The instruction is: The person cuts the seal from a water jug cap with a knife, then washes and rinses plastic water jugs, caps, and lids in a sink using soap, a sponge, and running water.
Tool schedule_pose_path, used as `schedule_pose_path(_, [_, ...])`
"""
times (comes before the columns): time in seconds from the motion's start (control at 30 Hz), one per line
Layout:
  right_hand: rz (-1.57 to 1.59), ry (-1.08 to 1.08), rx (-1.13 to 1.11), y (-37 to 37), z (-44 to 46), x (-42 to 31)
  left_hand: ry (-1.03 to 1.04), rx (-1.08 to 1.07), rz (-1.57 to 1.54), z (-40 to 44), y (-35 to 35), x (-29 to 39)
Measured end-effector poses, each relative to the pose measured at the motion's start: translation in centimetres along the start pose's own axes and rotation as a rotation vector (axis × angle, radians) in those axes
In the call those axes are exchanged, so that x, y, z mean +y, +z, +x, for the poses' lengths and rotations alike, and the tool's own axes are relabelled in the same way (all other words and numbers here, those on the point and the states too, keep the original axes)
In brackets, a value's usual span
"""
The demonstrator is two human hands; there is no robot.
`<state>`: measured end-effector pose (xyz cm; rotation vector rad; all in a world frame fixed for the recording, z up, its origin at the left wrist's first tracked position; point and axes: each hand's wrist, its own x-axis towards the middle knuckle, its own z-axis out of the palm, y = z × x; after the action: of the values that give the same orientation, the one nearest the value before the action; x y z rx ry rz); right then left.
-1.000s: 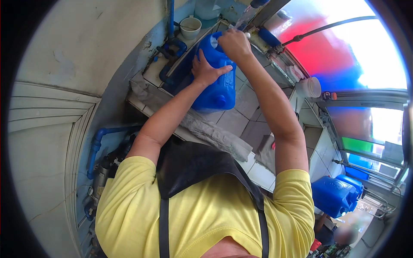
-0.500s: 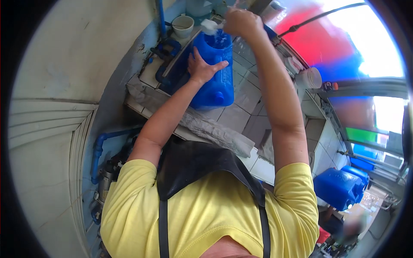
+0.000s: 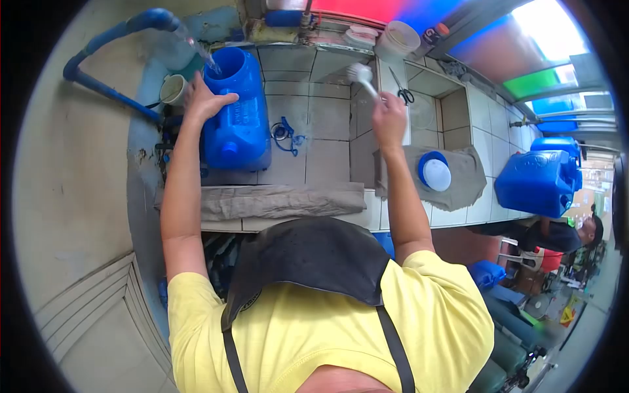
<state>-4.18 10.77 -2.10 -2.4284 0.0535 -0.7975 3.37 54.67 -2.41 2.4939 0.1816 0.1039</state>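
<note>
A blue plastic water jug stands tilted in the tiled basin, its wide mouth at the far end. My left hand grips the jug's near-left side below the mouth, thumb across the top, fingers partly hidden and blurred. Water runs from a blue pipe into the mouth. Away to the right, my right hand is closed around the handle of a white brush, bristle head pointing away from me. Between the hands, a blue strap-like piece with a ring lies on the basin floor.
Scissors lie on the ledge near a white bucket. A blue-and-white round cap rests on a grey cloth. A rolled cloth lines the front edge. More blue jugs and another person are at right.
My right hand has moved away from the jug's mouth to the right, with the white brush. The view has turned, bringing the pouring pipe into sight. My left hand stays on the jug.
</note>
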Motion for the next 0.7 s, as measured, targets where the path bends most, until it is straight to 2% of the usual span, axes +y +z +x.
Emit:
schedule_pose_path(0.07, [-0.064,0.042,0.064,-1.2,-1.4,4.0,0.216,0.211,0.400,-0.9,-2.7,5.4])
schedule_pose_path(0.1, [-0.040,0.246,0.054,-1.8,-1.8,5.0,0.325,0.258,0.409,-0.1,-2.3,6.2])
schedule_pose_path(0.13, [-0.016,0.450,0.046,-2.1,-2.3,5.8,0.339,0.250,0.421,0.7,-1.9,6.5])
schedule_pose_path(0.17, [-0.012,0.467,0.053,-2.2,-2.7,6.5,0.394,0.163,0.406,1.3,-1.3,6.9])
schedule_pose_path(0.2, [-0.076,0.429,-0.015,-2.3,-2.7,6.9,0.449,0.078,0.388,1.8,-0.7,7.3])
schedule_pose_path(0.23, [-0.139,0.392,-0.081,-2.5,-2.8,7.2,0.445,0.020,0.565,1.7,-0.3,7.9])
schedule_pose_path(0.27, [-0.138,0.407,-0.063,-2.5,-3.0,7.4,0.468,0.020,0.570,1.7,0.3,7.8])
schedule_pose_path(0.37, [-0.374,-0.062,0.305,-1.9,-2.9,5.9,0.463,0.021,0.478,2.9,3.0,4.6])
schedule_pose_path(0.43, [-0.199,-0.057,0.206,-2.7,-3.0,1.9,0.477,0.034,0.485,1.8,3.1,5.5])
schedule_pose_path(0.47, [0.063,-0.030,0.003,-2.4,-4.0,1.2,0.459,0.017,0.501,0.5,2.4,6.9])
schedule_pose_path(0.5, [0.214,0.022,-0.083,-0.8,-6.0,0.7,0.517,-0.010,0.451,-0.7,2.3,8.4])
schedule_pose_path(0.6, [0.578,0.574,-0.838,2.6,-9.3,-1.1,0.745,0.008,0.359,-5.2,0.7,14.3])
schedule_pose_path(0.63, [0.570,0.574,-0.819,3.6,-8.6,-1.0,0.807,0.067,0.309,-6.3,-0.8,16.3])
schedule_pose_path(0.7, [0.622,0.926,-0.817,5.8,-6.4,0.0,0.901,0.145,0.252,-8.0,-5.5,18.5])
